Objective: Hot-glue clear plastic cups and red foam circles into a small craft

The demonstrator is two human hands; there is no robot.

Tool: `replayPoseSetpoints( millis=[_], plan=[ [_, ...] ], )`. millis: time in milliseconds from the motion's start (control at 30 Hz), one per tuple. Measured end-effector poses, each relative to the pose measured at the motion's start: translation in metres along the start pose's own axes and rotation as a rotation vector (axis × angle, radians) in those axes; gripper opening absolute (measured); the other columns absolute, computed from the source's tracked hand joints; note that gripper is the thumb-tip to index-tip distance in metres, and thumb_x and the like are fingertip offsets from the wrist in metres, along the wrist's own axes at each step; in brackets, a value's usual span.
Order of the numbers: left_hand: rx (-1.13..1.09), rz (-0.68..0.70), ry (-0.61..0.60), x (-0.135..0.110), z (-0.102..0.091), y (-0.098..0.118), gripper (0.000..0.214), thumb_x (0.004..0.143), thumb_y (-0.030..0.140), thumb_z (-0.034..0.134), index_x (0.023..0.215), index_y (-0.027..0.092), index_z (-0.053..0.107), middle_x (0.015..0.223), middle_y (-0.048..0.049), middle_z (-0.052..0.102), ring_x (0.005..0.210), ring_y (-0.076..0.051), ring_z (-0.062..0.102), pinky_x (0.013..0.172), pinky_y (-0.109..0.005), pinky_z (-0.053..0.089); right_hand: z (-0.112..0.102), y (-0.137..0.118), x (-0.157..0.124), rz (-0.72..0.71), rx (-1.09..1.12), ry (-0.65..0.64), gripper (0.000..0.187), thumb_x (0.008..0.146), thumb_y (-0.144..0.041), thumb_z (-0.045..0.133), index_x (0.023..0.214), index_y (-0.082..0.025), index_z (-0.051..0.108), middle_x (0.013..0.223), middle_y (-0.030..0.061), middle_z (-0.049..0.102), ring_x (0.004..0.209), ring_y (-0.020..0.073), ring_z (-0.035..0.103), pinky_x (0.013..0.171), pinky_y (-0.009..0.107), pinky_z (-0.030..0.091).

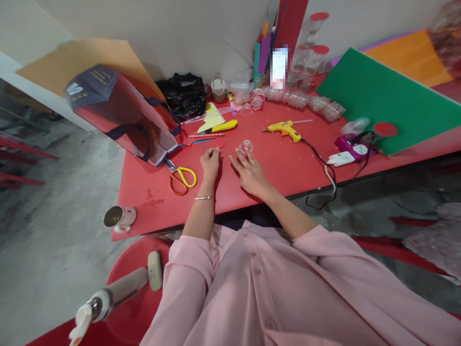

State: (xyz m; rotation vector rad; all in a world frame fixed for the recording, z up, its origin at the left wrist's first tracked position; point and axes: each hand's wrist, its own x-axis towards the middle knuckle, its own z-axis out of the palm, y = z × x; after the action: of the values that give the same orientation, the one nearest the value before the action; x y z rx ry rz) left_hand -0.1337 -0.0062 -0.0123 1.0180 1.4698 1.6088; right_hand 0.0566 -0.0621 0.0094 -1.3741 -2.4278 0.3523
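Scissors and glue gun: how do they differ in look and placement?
The scissors have two handle loops, one yellow and one orange-red; the glue gun has a yellow body.
The glue gun trails a black cord; the scissors have none.
The scissors lie left of the left hand, by the bag; the glue gun lies right of the right hand.
Both rest on the red table, unheld.

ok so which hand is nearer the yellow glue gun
Right. The right hand is left of and below the glue gun in the picture; the left hand is also lower, but farther left.
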Motion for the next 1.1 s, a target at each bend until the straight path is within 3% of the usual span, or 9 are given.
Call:
replayPoseSetpoints(
  millis=[133,233,367,433,633,733,867,1033,1100],
  plan=[
    [0.003,-0.014,0.011,-0.002,-0.001,0.002,0.031,0.093,0.038,0.073,0.069,0.019,0.067,0.066,0.0005,0.062,0.060,-0.011,0.056,0.062,-0.024,0.044,0.004,0.005,0.003,-0.006,0.018,0.015,0.083,0.098,-0.004,0.048,0.177,-0.023,0.030,0.189,0.0081,0.013,0.176,0.0354,-0.001,0.140,0.067,0.019],
    [-0.010,-0.022,0.009,-0.003,0.000,0.004,0.032,0.093,0.039,0.073,0.069,0.019,0.067,0.064,0.0012,0.060,0.060,-0.012,0.056,0.062,-0.024,0.044,-0.011,0.001,0.002,-0.057,0.048,0.030,0.093,0.097,-0.003,0.048,0.180,-0.027,0.015,0.189,0.0074,0.009,0.176,0.0354,0.004,0.140,0.067,0.022],
    [-0.030,-0.006,0.002,-0.004,0.002,0.003,0.030,0.094,0.036,0.071,0.070,0.019,0.067,0.064,0.0005,0.059,0.061,-0.012,0.057,0.062,-0.024,0.045,-0.034,-0.013,-0.006,-0.069,-0.018,0.372,0.096,0.104,-0.008,0.042,0.178,-0.038,-0.011,0.188,-0.0011,-0.013,0.174,0.0346,-0.011,0.140,0.072,0.012],
    [-0.036,0.020,-0.009,-0.002,0.002,0.000,0.028,0.094,0.035,0.070,0.071,0.019,0.068,0.065,0.0003,0.060,0.061,-0.012,0.057,0.063,-0.025,0.045,-0.034,-0.018,-0.007,-0.103,-0.046,0.439,0.095,0.106,-0.009,0.040,0.176,-0.041,-0.014,0.188,-0.0021,-0.015,0.174,0.0336,-0.013,0.140,0.072,0.012],
    [-0.016,0.026,-0.006,0.002,0.000,-0.004,0.029,0.092,0.037,0.071,0.070,0.018,0.068,0.065,0.0008,0.061,0.060,-0.012,0.056,0.063,-0.025,0.044,0.006,-0.010,-0.003,-0.065,0.005,0.089,0.087,0.099,-0.004,0.047,0.179,-0.029,0.024,0.188,0.0076,0.013,0.175,0.0374,0.001,0.138,0.073,0.019],
    [-0.020,0.036,-0.002,0.001,-0.001,-0.004,0.029,0.091,0.040,0.073,0.071,0.018,0.069,0.065,0.0009,0.061,0.060,-0.013,0.055,0.062,-0.026,0.044,0.015,-0.007,-0.002,-0.041,0.014,0.110,0.082,0.100,-0.006,0.047,0.177,-0.027,0.030,0.188,0.0104,0.014,0.176,0.0362,0.000,0.138,0.073,0.019],
    [0.023,0.030,0.007,-0.002,-0.004,-0.004,0.030,0.089,0.042,0.073,0.072,0.019,0.068,0.063,0.0014,0.060,0.059,-0.013,0.055,0.060,-0.025,0.041,0.000,-0.014,-0.006,-0.059,-0.002,0.103,0.076,0.100,-0.007,0.047,0.175,-0.020,0.037,0.186,0.0156,0.018,0.176,0.0354,0.003,0.139,0.067,0.022],
    [0.025,0.028,0.002,-0.003,-0.006,-0.008,0.032,0.091,0.045,0.069,0.073,0.020,0.066,0.062,0.0014,0.058,0.060,-0.014,0.057,0.060,-0.025,0.043,-0.030,-0.023,-0.012,-0.117,-0.057,0.375,0.074,0.105,-0.009,0.042,0.176,-0.026,0.033,0.189,0.0075,0.010,0.176,0.0315,-0.005,0.141,0.067,0.015],
    [0.041,0.042,-0.004,-0.002,-0.006,-0.011,0.032,0.091,0.047,0.069,0.074,0.020,0.066,0.063,0.0009,0.059,0.061,-0.014,0.057,0.060,-0.025,0.043,-0.029,-0.019,-0.010,-0.129,-0.054,0.367,0.074,0.104,-0.008,0.042,0.176,-0.027,0.035,0.189,0.0069,0.013,0.176,0.0321,-0.001,0.140,0.067,0.017]
  ],
)
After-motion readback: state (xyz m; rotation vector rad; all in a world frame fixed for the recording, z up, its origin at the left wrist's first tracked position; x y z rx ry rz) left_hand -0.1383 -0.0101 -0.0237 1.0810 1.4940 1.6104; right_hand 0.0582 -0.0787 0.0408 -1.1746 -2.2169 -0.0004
